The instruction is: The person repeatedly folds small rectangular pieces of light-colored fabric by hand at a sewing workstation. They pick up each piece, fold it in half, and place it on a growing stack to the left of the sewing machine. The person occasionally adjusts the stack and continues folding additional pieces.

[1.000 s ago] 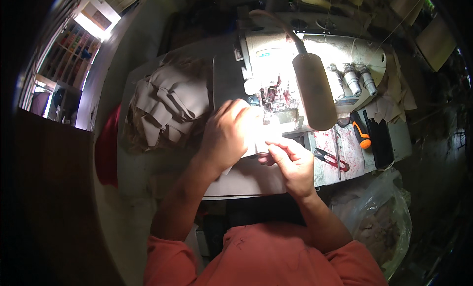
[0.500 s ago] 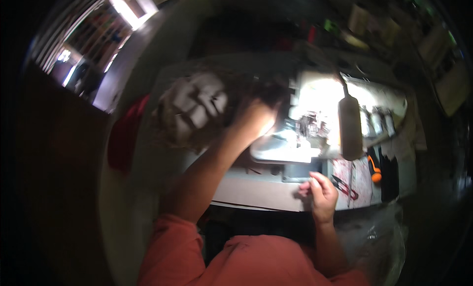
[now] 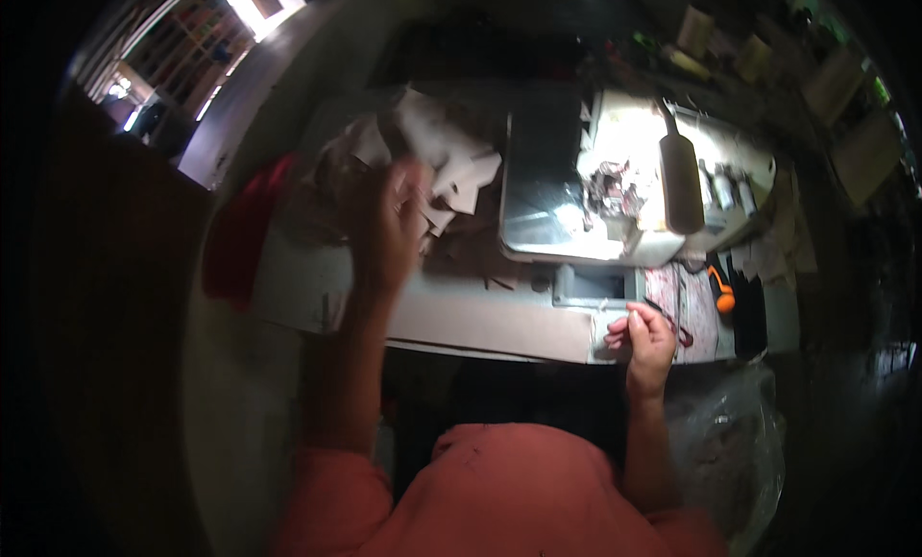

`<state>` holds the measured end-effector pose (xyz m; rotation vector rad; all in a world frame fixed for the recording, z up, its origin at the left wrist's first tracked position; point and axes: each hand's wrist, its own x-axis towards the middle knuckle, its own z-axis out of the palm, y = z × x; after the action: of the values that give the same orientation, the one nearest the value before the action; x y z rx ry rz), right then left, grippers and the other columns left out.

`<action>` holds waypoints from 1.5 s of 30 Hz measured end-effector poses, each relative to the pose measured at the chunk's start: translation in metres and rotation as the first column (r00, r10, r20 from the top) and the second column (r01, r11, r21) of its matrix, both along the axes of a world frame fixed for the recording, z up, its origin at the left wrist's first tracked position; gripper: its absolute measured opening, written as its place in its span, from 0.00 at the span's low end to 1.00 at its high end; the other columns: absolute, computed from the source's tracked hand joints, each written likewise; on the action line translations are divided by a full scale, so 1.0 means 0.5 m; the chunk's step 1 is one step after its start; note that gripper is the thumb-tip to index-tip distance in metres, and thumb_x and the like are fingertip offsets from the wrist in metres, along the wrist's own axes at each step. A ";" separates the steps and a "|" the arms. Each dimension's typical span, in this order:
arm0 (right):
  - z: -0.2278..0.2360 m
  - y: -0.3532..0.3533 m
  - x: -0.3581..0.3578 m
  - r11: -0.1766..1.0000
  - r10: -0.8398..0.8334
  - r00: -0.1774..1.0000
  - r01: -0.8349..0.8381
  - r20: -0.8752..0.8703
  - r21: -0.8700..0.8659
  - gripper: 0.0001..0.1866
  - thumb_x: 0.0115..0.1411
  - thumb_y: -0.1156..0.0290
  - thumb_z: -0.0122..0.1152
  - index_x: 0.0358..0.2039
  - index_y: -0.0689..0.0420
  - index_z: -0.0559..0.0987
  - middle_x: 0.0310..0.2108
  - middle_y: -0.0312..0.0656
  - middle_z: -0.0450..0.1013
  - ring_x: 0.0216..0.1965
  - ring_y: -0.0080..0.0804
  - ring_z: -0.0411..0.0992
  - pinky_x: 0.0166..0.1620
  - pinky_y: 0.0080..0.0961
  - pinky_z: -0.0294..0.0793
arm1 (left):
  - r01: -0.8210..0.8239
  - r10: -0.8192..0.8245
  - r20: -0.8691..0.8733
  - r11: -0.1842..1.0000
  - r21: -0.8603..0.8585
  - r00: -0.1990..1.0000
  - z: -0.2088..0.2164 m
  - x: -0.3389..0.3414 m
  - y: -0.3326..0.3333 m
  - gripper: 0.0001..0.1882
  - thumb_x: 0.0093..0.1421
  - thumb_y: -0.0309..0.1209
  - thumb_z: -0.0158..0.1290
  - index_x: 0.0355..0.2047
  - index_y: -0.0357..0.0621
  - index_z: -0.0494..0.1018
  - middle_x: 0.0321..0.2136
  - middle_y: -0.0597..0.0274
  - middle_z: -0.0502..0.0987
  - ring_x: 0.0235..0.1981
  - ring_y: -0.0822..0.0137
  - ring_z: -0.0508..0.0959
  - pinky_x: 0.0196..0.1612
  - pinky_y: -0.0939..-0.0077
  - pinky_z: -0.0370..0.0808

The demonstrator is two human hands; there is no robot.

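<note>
Left hand [image 3: 389,226] blurred near pale piled pieces [image 3: 469,178], right hand [image 3: 650,348] loosely curled, both grips unclear

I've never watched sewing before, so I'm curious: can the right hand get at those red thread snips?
Most likely yes: the right hand is right beside the thread snips, partly covering them in this view, and nothing visible seems to block the way.
</note>
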<state>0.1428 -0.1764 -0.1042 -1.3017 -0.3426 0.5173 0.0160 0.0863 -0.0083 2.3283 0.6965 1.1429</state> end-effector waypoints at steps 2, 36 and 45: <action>0.016 -0.013 0.004 0.999 0.017 0.998 -0.014 0.063 -0.052 0.10 0.57 0.74 0.43 0.36 0.64 0.69 0.22 0.41 0.70 0.20 0.21 0.68 0.25 0.13 0.66 | 0.407 -0.360 -0.244 0.895 0.181 0.900 -0.068 -0.020 -0.106 0.07 0.46 0.28 0.50 0.28 0.43 0.68 0.23 0.59 0.69 0.29 0.62 0.68 0.32 0.71 0.65; 0.194 0.120 -0.090 0.910 0.358 0.807 -0.187 0.470 -0.371 0.05 0.50 0.75 0.53 0.23 0.62 0.69 0.18 0.34 0.65 0.22 0.17 0.61 0.26 0.16 0.62 | 0.551 -0.272 0.480 0.364 -0.751 0.834 -0.137 -0.118 -0.266 0.15 0.54 0.39 0.45 0.37 0.41 0.67 0.33 0.56 0.70 0.37 0.62 0.69 0.39 0.71 0.66; 0.145 0.057 -0.053 0.947 0.260 0.951 -0.285 -0.166 -0.152 0.08 0.53 0.72 0.48 0.30 0.65 0.70 0.25 0.42 0.70 0.24 0.26 0.70 0.26 0.21 0.73 | 0.434 0.400 0.732 0.611 -0.661 0.551 -0.081 -0.215 -0.042 0.30 0.57 0.48 0.37 0.50 0.35 0.55 0.49 0.55 0.61 0.51 0.63 0.62 0.51 0.66 0.58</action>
<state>0.1164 -0.1477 -0.0317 -1.3842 -0.3659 0.8883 -0.0915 0.0651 -0.0487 0.7915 0.5838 1.3577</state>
